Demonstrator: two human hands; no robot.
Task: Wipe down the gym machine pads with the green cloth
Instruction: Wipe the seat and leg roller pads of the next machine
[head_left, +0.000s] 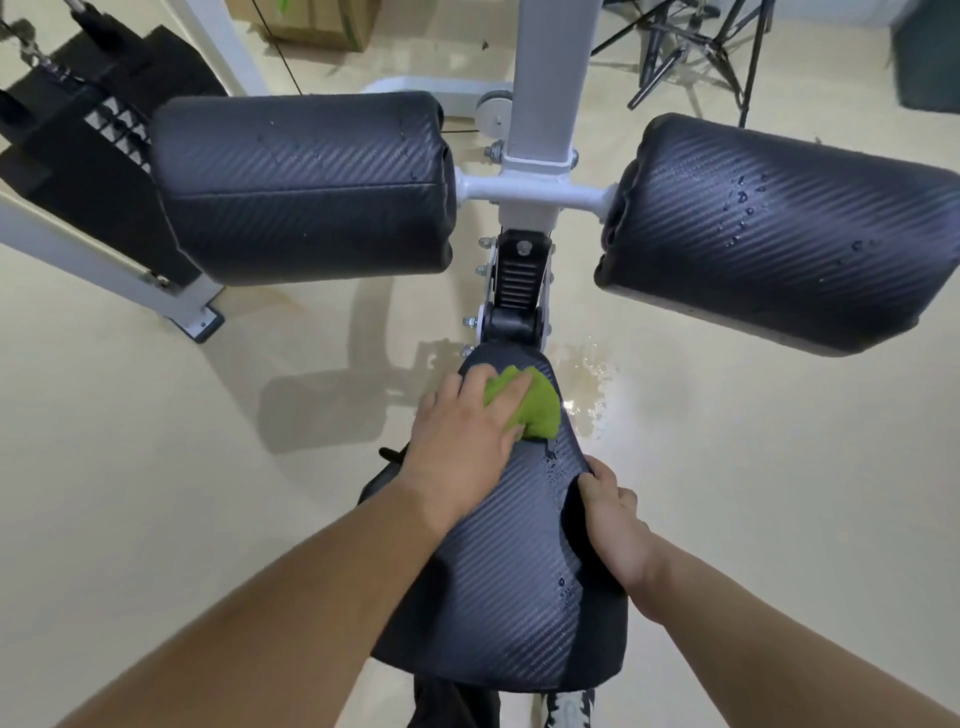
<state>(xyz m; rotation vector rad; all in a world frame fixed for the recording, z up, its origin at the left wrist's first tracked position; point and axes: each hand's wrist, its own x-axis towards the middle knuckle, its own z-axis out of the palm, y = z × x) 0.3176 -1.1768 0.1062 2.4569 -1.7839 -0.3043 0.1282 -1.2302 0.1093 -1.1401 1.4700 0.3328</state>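
A black carbon-pattern seat pad (506, 587) lies below me. My left hand (462, 441) presses the bunched green cloth (540, 410) flat against the pad's narrow far end, fingers straight over it. Along the pad's right edge my right hand (613, 525) grips the side, fingers curled under the rim. Water drops sit on the seat near that hand. Two black roller pads hang beyond: the left pad (306, 187) looks mostly dry, the right pad (779, 234) carries beads of water.
The white machine post (545, 93) rises between the roller pads. A weight stack (98, 119) stands at the far left beside a white frame leg. A puddle (592, 395) shines on the beige floor right of the seat. A black tripod stand (691, 47) and a cardboard box (317, 21) stand behind.
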